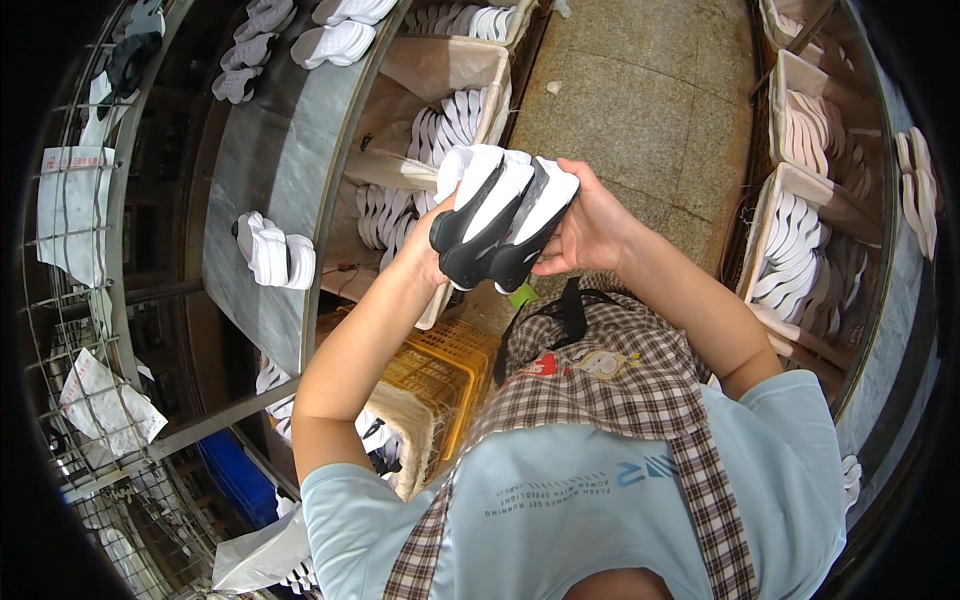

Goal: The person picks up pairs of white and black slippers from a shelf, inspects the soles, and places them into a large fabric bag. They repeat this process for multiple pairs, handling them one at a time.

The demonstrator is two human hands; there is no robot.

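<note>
A stack of several black-and-white shoe soles (490, 215) is held up in front of me, pressed together side by side. My left hand (428, 238) grips the stack's left end, its fingers mostly hidden behind the soles. On the other side my right hand (590, 225) closes around the right end, with the thumb along the top and the fingers at the lower edge. Just beyond the stack, more white soles (447, 125) stand in rows inside a cloth-lined bin (490, 62).
To the left, a grey tabletop (270, 150) bears white soles (275, 250) in small groups. A yellow plastic crate (455, 365) is below my left arm. Lined bins with white soles (790, 260) line the right side. Between the rows runs a tiled floor (640, 110).
</note>
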